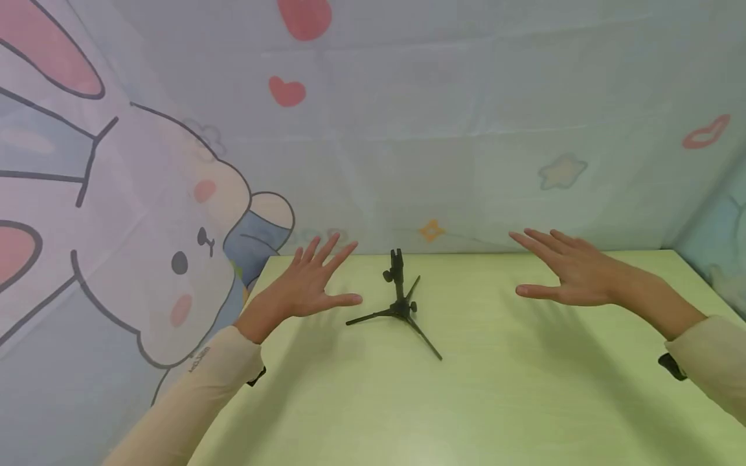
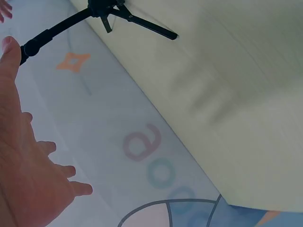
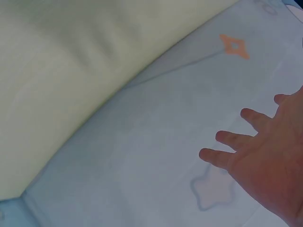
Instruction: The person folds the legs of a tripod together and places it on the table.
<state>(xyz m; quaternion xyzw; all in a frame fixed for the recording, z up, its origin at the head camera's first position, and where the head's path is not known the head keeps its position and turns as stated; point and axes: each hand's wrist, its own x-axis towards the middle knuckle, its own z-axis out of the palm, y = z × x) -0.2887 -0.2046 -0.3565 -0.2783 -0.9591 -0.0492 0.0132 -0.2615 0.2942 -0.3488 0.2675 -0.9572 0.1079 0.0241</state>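
A small black tripod stand stands upright on the light yellow-green table, its three legs spread and a short post with a clamp-like top rising from the hub. To its left my left hand hovers above the table, fingers straight and spread, holding nothing. In the left wrist view that hand shows at the left edge, and the stand is partly cut off at the top. Farther off on the other side, my right hand is raised over the table with fingers extended and nothing in it.
Behind the table hangs a pale cloth backdrop printed with hearts and stars. A large cartoon rabbit covers its left side. Both hands cast shadows on the tabletop. Light sleeves cover the forearms.
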